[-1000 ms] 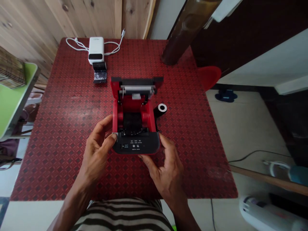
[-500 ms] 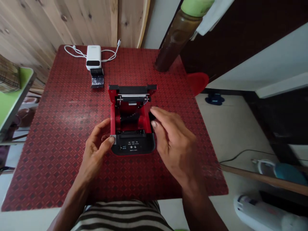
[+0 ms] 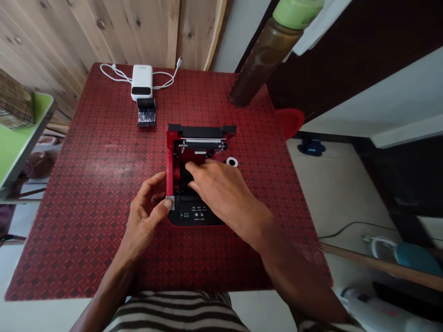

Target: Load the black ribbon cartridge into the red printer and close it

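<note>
On the table stands a red and black label printer (image 3: 182, 213), its lid (image 3: 202, 132) raised and its bay uncovered. My left hand (image 3: 147, 207) grips the printer's left side, the thumb on the front corner and the fingers curled along the red wall. From the right, my right hand (image 3: 221, 184) reaches over the bay with fingers bent down into it. Dark material lies under those fingertips; what they pinch is hidden. Just right of the printer sits a small roll (image 3: 231, 161) with a white rim and dark centre, partly behind my right hand.
A white power bank (image 3: 141, 76) with a cable lies at the back left of the red patterned table (image 3: 104, 230), a black strip (image 3: 146, 113) before it. A tall brown bottle (image 3: 254, 62) stands at the back right. Beyond the right edge is a red stool (image 3: 290, 121).
My right hand has moved from the printer's right side into its bay. The roll beside the printer has come into view. My left hand keeps its hold, and the view has shifted slightly.
</note>
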Available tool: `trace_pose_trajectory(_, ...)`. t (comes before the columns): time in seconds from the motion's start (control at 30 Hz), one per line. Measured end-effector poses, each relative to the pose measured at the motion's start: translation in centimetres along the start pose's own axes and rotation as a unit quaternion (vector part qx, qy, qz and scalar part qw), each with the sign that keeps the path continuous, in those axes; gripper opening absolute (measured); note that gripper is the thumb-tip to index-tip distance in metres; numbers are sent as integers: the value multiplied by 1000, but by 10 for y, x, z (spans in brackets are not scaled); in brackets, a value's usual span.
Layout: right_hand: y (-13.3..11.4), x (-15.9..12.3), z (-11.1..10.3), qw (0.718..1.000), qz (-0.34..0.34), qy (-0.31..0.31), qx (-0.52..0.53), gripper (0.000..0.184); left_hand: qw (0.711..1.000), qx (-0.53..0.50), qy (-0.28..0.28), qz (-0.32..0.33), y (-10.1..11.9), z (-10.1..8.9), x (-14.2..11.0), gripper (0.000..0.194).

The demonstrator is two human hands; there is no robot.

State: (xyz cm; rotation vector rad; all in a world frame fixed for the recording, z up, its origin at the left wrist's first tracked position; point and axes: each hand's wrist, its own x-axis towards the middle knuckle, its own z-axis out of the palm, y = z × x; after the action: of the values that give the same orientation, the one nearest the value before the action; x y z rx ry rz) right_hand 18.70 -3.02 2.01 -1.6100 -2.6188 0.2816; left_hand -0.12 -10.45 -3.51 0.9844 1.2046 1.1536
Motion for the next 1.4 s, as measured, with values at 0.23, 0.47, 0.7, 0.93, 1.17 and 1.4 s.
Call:
trace_pose_trajectory(0.23,-2,27,9,999,-34,27,-6,16,1000,-4,-2,-6,1,1,-1,57)
trace_pose_trajectory(0.47,-7,9,-7,997,1,11,-71,24,1000,-2,-5,-6,1,0,-1,56)
trace_pose_trajectory(0.7,20,-53,-26,967,-19,230,112,12,1000,0,3,-21,1,-1,-2,57)
trace_pose_trajectory(0.93,74,-112,9,863,106,285,403,21,1000,-6,13,-24,-2,-1,-2,58)
trace_pose_trajectory(1.17,72,-114,51,896,167,200,360,17,1000,-3,13,-5,-13,-6,-4,51)
trace_pose_trajectory(1.4,73,-102,65,902,130,149,384,20,1000,-4,22,-5,-16,-8,-3,52)
